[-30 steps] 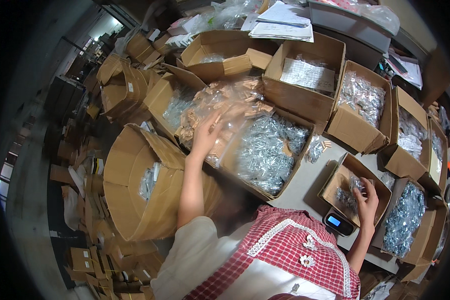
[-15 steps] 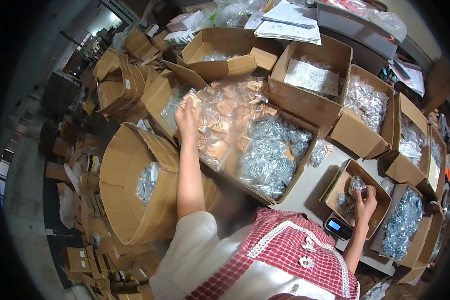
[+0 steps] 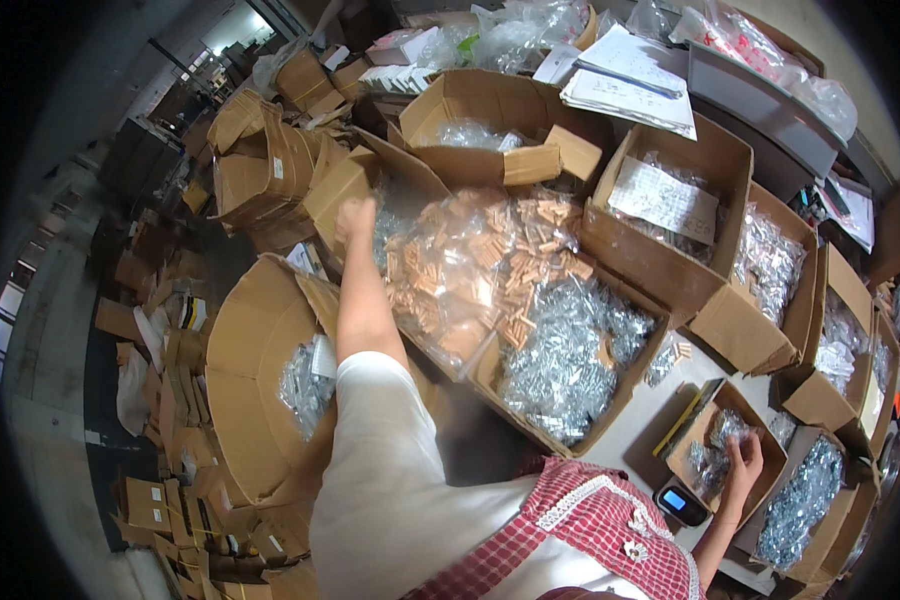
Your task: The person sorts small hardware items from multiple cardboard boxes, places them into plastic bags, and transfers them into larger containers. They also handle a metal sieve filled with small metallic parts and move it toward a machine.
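My left hand (image 3: 354, 218), its fingers curled, is raised at the far left over the edge of an open carton (image 3: 332, 190) with clear bags inside. Whatever it may hold is hidden. Beside it lies a big clear bag of short tan wooden dowels (image 3: 460, 250), some of them loose at its right. My right hand (image 3: 743, 462) is over a small open box (image 3: 767, 478), its fingers closed on a small clear bag (image 3: 730, 428) of what look like metal pieces. More such bags (image 3: 708, 465) lie beneath. A small scale with a lit display (image 3: 679, 503) sits against this box.
A wide carton (image 3: 600, 440) in the middle holds many bags of silvery hardware (image 3: 558, 365). A small bag (image 3: 660, 360) with dowels lies on the grey table. More cartons (image 3: 705, 330) line the back and right. A tall carton (image 3: 250, 400) stands at the left.
My left hand has moved left, away from the dowels to the carton's edge. My right hand has stayed at the small box, lower over the bags. The whole view has shifted a little.
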`<state>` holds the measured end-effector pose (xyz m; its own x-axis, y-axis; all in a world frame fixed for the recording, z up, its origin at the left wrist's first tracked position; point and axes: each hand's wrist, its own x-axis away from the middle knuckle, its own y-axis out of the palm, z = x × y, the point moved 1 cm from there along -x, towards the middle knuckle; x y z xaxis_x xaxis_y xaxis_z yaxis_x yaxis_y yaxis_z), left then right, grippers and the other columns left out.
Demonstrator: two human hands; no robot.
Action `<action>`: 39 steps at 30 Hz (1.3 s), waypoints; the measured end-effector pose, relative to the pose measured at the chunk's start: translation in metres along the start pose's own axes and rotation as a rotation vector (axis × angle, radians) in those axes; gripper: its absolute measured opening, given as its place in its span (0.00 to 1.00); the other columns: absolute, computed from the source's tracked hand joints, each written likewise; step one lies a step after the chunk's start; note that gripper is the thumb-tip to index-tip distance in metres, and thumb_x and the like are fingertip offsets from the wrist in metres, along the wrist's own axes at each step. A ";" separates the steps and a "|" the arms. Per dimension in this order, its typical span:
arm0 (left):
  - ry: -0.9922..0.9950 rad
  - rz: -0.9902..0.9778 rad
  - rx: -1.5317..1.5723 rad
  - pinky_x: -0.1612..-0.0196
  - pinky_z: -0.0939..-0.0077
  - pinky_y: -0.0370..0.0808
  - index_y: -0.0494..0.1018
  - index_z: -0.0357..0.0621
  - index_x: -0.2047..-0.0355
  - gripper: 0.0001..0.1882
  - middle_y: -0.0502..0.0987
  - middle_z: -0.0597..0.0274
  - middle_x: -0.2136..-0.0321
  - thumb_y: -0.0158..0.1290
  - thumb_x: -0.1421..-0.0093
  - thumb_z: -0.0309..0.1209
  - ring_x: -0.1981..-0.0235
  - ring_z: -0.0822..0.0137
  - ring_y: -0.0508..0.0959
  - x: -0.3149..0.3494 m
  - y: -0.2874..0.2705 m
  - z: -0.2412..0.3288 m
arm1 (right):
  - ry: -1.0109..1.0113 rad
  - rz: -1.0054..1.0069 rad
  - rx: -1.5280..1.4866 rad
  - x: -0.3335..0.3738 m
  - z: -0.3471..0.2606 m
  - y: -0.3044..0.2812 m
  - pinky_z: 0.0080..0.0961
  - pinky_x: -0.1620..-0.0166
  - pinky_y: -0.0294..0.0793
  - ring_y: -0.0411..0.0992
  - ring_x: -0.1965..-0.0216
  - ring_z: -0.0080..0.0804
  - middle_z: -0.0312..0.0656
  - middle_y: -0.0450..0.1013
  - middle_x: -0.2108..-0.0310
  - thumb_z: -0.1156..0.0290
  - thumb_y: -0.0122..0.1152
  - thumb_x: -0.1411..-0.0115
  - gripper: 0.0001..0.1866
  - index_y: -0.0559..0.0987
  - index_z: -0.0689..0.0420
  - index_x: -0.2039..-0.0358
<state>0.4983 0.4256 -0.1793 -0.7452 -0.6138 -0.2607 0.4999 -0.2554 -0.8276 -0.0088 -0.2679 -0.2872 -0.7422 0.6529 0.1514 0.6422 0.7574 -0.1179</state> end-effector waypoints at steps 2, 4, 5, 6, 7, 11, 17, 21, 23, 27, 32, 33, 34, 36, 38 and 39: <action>0.019 -0.201 -0.135 0.43 0.55 0.72 0.81 0.43 0.58 0.24 0.81 0.46 0.55 0.54 0.50 0.45 0.50 0.45 0.79 -0.014 0.014 -0.011 | 0.027 0.032 0.046 -0.001 -0.001 0.001 0.14 0.67 0.64 0.65 0.70 0.14 0.28 0.68 0.71 0.75 0.66 0.40 0.07 0.75 0.58 0.66; 0.179 -0.333 -0.240 0.40 0.56 0.70 0.77 0.44 0.49 0.29 0.79 0.46 0.51 0.56 0.51 0.43 0.46 0.45 0.77 -0.021 0.032 -0.020 | 0.012 0.029 0.030 -0.003 -0.002 0.003 0.14 0.69 0.63 0.65 0.71 0.14 0.29 0.70 0.71 0.75 0.66 0.40 0.07 0.76 0.58 0.65; 0.324 -0.378 -0.280 0.39 0.57 0.69 0.74 0.45 0.45 0.32 0.78 0.46 0.49 0.57 0.50 0.43 0.45 0.45 0.76 -0.017 0.045 -0.026 | 0.026 0.049 0.074 -0.003 -0.003 0.004 0.14 0.69 0.63 0.65 0.72 0.14 0.29 0.70 0.72 0.74 0.66 0.40 0.07 0.76 0.58 0.65; 0.463 -0.431 -0.347 0.37 0.57 0.69 0.71 0.45 0.40 0.35 0.77 0.46 0.47 0.57 0.50 0.43 0.44 0.45 0.75 -0.015 0.056 -0.029 | 0.006 0.057 0.073 -0.004 -0.004 0.005 0.14 0.70 0.63 0.65 0.72 0.15 0.29 0.70 0.72 0.74 0.66 0.40 0.07 0.76 0.58 0.65; 0.439 -0.442 -0.389 0.38 0.57 0.69 0.69 0.45 0.39 0.37 0.76 0.45 0.46 0.58 0.50 0.43 0.44 0.45 0.76 -0.017 0.068 -0.029 | -0.003 0.063 0.078 -0.004 -0.004 0.006 0.14 0.70 0.63 0.65 0.73 0.15 0.29 0.70 0.72 0.73 0.66 0.39 0.07 0.76 0.58 0.64; 0.289 -0.515 -0.467 0.40 0.56 0.71 0.68 0.43 0.38 0.37 0.75 0.41 0.46 0.59 0.47 0.46 0.45 0.45 0.76 -0.017 0.095 -0.027 | 0.006 0.095 0.099 -0.003 -0.003 0.008 0.14 0.71 0.62 0.64 0.74 0.15 0.29 0.70 0.73 0.70 0.66 0.39 0.09 0.76 0.58 0.62; 0.289 -0.354 -0.151 0.43 0.56 0.72 0.72 0.50 0.42 0.27 0.80 0.44 0.53 0.52 0.39 0.47 0.48 0.44 0.78 -0.033 0.087 -0.025 | -0.037 0.057 0.085 -0.003 -0.002 0.006 0.15 0.72 0.62 0.65 0.74 0.15 0.29 0.70 0.73 0.71 0.67 0.39 0.08 0.75 0.58 0.64; -0.114 -0.463 0.604 0.74 0.64 0.73 0.76 0.46 0.57 0.17 0.79 0.52 0.77 0.48 0.35 0.44 0.79 0.59 0.76 -0.051 0.054 -0.019 | -0.017 0.044 0.098 -0.007 0.001 0.003 0.15 0.72 0.62 0.65 0.74 0.15 0.29 0.70 0.74 0.72 0.67 0.39 0.07 0.75 0.58 0.65; -0.226 -0.537 0.900 0.85 0.74 0.66 0.74 0.47 0.68 0.14 0.75 0.57 0.84 0.46 0.35 0.43 0.88 0.67 0.70 -0.053 0.024 0.002 | -0.052 0.012 0.059 -0.010 0.002 0.002 0.15 0.72 0.63 0.66 0.75 0.15 0.30 0.71 0.74 0.73 0.67 0.40 0.07 0.75 0.57 0.66; -0.101 -0.586 1.224 0.84 0.74 0.68 0.74 0.45 0.72 0.09 0.75 0.61 0.82 0.55 0.40 0.37 0.87 0.68 0.73 -0.009 -0.045 0.082 | 0.001 -0.013 -0.014 -0.013 0.005 0.001 0.15 0.73 0.64 0.68 0.75 0.16 0.31 0.72 0.75 0.73 0.67 0.40 0.08 0.75 0.57 0.67; 0.290 -0.868 1.183 0.77 0.78 0.72 0.78 0.43 0.64 0.10 0.78 0.65 0.74 0.60 0.45 0.33 0.79 0.71 0.77 0.141 -0.112 0.182 | -0.223 0.116 0.604 0.001 -0.012 0.005 0.30 0.65 0.75 0.77 0.72 0.34 0.46 0.79 0.70 0.68 0.67 0.41 0.13 0.78 0.64 0.62; 0.460 -0.897 1.177 0.79 0.81 0.71 0.77 0.41 0.60 0.15 0.78 0.67 0.74 0.60 0.45 0.35 0.79 0.75 0.75 0.181 -0.114 0.198 | -0.303 0.132 0.583 0.007 -0.018 0.008 0.35 0.64 0.75 0.78 0.72 0.45 0.52 0.79 0.69 0.69 0.66 0.43 0.14 0.78 0.66 0.61; 0.345 -0.994 1.142 0.76 0.81 0.74 0.78 0.41 0.60 0.16 0.79 0.65 0.73 0.60 0.46 0.36 0.75 0.72 0.78 0.216 -0.115 0.210 | -0.480 0.125 0.624 0.014 -0.026 0.008 0.37 0.58 0.75 0.78 0.64 0.48 0.50 0.79 0.65 0.71 0.65 0.43 0.13 0.79 0.64 0.59; 0.419 -0.992 1.026 0.72 0.77 0.78 0.80 0.42 0.65 0.13 0.80 0.62 0.68 0.60 0.47 0.36 0.70 0.68 0.81 0.287 -0.112 0.226 | -0.633 0.151 0.659 0.030 -0.041 0.008 0.39 0.50 0.71 0.76 0.56 0.49 0.50 0.78 0.60 0.74 0.63 0.44 0.13 0.79 0.62 0.58; 0.794 -1.014 0.904 0.70 0.76 0.78 0.82 0.42 0.62 0.12 0.82 0.63 0.69 0.61 0.44 0.34 0.69 0.71 0.80 0.362 -0.099 0.246 | -0.661 0.125 0.577 0.046 -0.054 0.002 0.40 0.45 0.68 0.72 0.53 0.50 0.49 0.76 0.58 0.76 0.61 0.43 0.11 0.79 0.62 0.58; 0.869 -1.065 0.874 0.69 0.75 0.78 0.83 0.42 0.61 0.11 0.83 0.63 0.70 0.62 0.43 0.33 0.69 0.72 0.80 0.397 -0.091 0.254 | -0.660 0.079 0.562 0.056 -0.059 -0.003 0.41 0.45 0.67 0.71 0.52 0.50 0.49 0.76 0.57 0.77 0.60 0.42 0.11 0.79 0.62 0.58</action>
<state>0.2691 0.0155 -0.0813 -0.7576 0.6131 -0.2241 -0.5169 -0.7731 -0.3677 -0.0411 -0.2345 -0.2209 -0.7707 0.4436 -0.4574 0.6358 0.4887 -0.5974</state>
